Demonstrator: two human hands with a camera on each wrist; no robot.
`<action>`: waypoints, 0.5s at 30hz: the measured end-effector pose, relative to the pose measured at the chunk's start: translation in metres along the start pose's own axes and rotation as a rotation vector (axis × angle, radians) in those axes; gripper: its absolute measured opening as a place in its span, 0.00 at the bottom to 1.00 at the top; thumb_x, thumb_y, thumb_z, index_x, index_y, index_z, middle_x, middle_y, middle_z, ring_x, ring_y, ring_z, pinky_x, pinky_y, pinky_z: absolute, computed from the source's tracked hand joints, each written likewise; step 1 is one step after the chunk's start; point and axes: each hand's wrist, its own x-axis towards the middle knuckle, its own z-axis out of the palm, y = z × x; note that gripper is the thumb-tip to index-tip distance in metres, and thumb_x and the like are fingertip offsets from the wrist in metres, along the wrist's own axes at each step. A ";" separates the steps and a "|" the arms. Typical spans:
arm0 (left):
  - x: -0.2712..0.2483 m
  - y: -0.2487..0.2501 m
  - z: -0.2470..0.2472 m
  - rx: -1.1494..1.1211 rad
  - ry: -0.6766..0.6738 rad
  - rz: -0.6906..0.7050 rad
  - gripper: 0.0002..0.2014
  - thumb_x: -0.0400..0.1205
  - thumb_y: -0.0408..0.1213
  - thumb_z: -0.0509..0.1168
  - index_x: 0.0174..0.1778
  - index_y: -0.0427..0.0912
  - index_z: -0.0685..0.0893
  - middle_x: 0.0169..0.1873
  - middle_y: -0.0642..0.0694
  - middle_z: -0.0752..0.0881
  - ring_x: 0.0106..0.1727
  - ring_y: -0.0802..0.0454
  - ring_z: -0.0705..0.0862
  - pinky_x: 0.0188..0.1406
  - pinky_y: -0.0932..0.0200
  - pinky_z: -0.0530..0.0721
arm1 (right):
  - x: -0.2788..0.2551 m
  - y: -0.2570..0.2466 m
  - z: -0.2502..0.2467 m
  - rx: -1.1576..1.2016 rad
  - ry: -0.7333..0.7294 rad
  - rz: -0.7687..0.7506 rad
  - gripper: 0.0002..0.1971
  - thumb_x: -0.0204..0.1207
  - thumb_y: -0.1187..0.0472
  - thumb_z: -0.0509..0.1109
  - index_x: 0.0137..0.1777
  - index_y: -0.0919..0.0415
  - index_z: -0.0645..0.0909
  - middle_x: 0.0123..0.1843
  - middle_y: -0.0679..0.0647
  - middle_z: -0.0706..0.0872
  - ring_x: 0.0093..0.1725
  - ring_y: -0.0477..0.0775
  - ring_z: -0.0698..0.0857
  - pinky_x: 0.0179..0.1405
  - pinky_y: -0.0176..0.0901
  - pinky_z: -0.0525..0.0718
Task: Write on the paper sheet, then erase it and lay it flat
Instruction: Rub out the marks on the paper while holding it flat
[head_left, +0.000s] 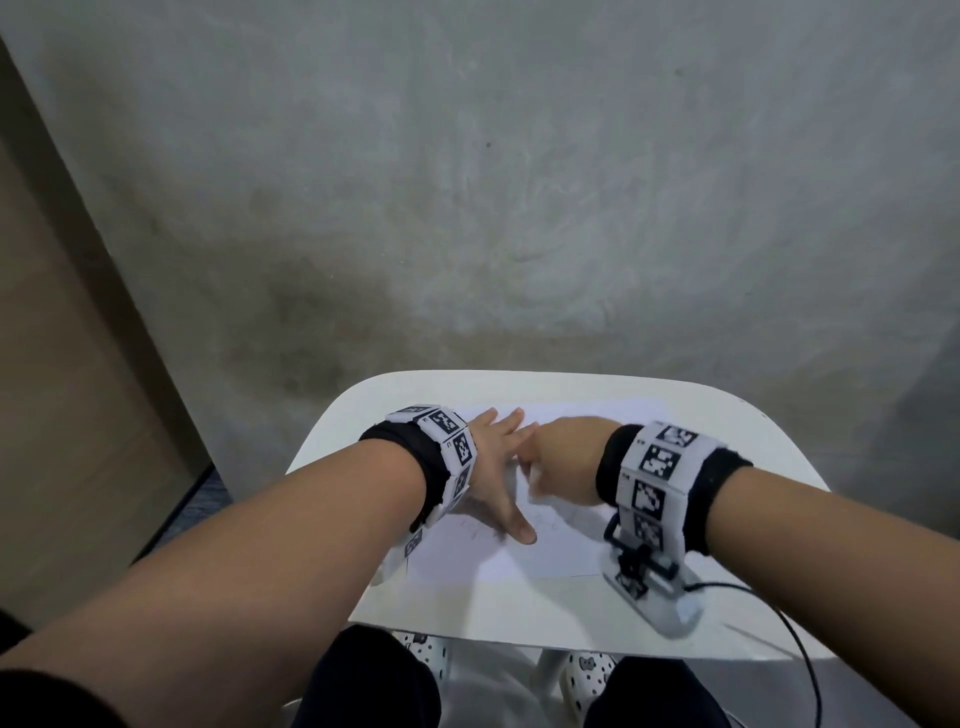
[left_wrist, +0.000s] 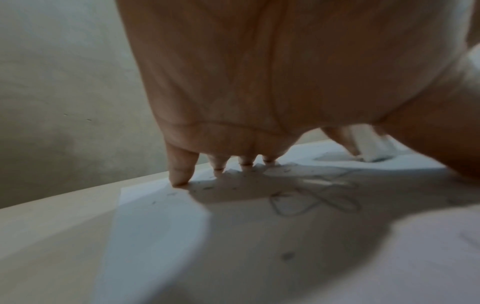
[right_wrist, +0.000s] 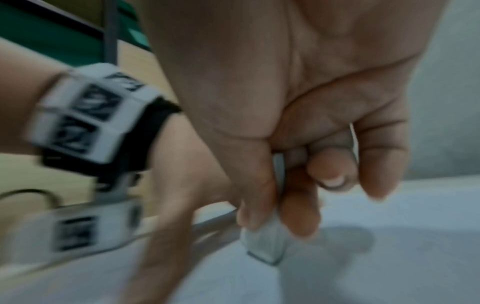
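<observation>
A white paper sheet (head_left: 519, 558) lies on the small white table (head_left: 467, 613), with faint pencil loops (left_wrist: 311, 197) and grey crumbs on it. My left hand (head_left: 498, 467) presses the sheet down, fingers spread and straight, fingertips (left_wrist: 179, 179) on the paper. My right hand (head_left: 561, 467) pinches a white eraser (right_wrist: 265, 244) between thumb and fingers, its lower end on or just above the paper; the blurred picture leaves that unclear. The eraser (left_wrist: 374, 148) also shows past the left hand's thumb. Both hands meet near the sheet's middle.
A grey concrete wall (head_left: 519, 182) stands right behind the table. A brown panel (head_left: 67, 364) is at the left. A black cable (head_left: 800, 649) runs off the right wrist device over the table's near right edge. My knees and spotted shoes (head_left: 587, 675) are below.
</observation>
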 end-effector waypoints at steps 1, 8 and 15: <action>-0.001 0.001 -0.001 0.006 -0.006 -0.002 0.62 0.67 0.67 0.73 0.84 0.54 0.34 0.84 0.52 0.32 0.85 0.47 0.34 0.81 0.38 0.46 | 0.001 0.005 -0.002 -0.008 0.012 0.038 0.12 0.79 0.57 0.64 0.58 0.59 0.83 0.53 0.53 0.88 0.53 0.57 0.86 0.45 0.44 0.79; 0.000 0.000 -0.001 -0.015 -0.016 0.015 0.61 0.67 0.66 0.73 0.83 0.59 0.34 0.83 0.52 0.32 0.84 0.46 0.33 0.81 0.38 0.45 | 0.000 -0.003 -0.003 -0.023 -0.013 -0.031 0.14 0.80 0.57 0.64 0.63 0.58 0.81 0.58 0.54 0.87 0.55 0.57 0.85 0.49 0.46 0.79; -0.005 -0.019 0.002 0.058 -0.048 0.007 0.63 0.67 0.69 0.71 0.83 0.53 0.31 0.83 0.53 0.32 0.85 0.47 0.35 0.82 0.40 0.43 | 0.008 0.014 -0.004 -0.015 0.002 0.090 0.10 0.78 0.58 0.62 0.52 0.60 0.82 0.50 0.52 0.87 0.50 0.57 0.84 0.42 0.44 0.77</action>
